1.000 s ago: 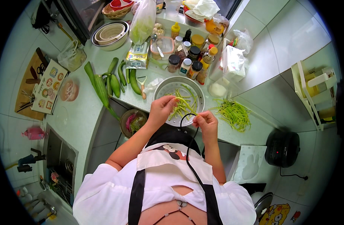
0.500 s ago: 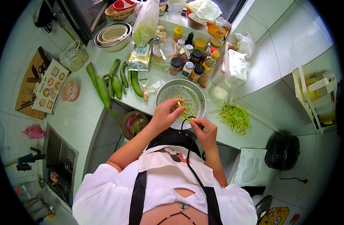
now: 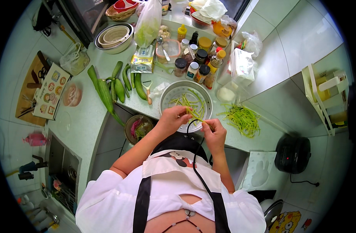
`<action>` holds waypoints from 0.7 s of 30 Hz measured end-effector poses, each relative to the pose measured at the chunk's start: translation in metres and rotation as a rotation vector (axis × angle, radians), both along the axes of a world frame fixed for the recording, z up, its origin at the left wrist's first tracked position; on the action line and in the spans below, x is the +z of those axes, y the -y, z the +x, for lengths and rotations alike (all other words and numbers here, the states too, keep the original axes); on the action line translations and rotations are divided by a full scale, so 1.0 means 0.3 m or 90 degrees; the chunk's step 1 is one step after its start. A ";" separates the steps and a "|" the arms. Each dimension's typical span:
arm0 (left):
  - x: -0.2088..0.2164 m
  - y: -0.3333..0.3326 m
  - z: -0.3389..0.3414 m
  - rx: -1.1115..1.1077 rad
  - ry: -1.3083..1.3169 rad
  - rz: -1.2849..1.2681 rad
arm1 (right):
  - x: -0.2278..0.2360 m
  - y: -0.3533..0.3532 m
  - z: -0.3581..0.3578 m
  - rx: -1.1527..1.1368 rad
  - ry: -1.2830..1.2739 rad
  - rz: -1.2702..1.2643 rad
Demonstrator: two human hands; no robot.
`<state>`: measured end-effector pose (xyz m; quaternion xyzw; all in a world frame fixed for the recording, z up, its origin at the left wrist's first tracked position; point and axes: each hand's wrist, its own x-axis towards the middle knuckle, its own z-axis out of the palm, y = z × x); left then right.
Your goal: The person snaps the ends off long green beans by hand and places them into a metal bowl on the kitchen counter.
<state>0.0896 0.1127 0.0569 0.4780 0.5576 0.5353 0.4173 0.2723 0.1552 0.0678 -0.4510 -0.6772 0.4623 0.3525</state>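
Note:
Between my two hands runs a thin green stem (image 3: 194, 115), stretched over the near edge of a round metal pan (image 3: 209, 101). My left hand (image 3: 174, 121) pinches one end of it. The other end sits in the closed fingers of my right hand (image 3: 215, 135). Several green stem pieces (image 3: 200, 104) lie scattered on the pan's bottom; my left hand hides some of them. To the right of the pan, a pile of long green stems (image 3: 242, 121) rests on the counter.
Left of the pan lie a wooden-handled peeler (image 3: 148, 93) and several long green gourds (image 3: 106, 95). Jars and bottles (image 3: 201, 58) crowd behind it. A scrap bin (image 3: 133, 134) stands below the counter edge; a black cooker (image 3: 293, 154) is at right.
My hands have come slightly further apart, the right one shifting a little right. The stem between them now shows more of its length. The view has shifted slightly.

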 end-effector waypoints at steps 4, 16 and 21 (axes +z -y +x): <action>-0.031 0.007 0.007 -0.065 -0.174 -0.039 | 0.004 -0.003 -0.016 -0.014 -0.010 0.008; -0.129 0.178 -0.106 -0.039 -0.353 -0.005 | -0.202 -0.188 0.055 -0.191 -0.218 -0.178; -0.207 0.326 -0.220 0.117 -0.438 -0.177 | -0.280 -0.207 0.057 -0.079 -0.087 -0.139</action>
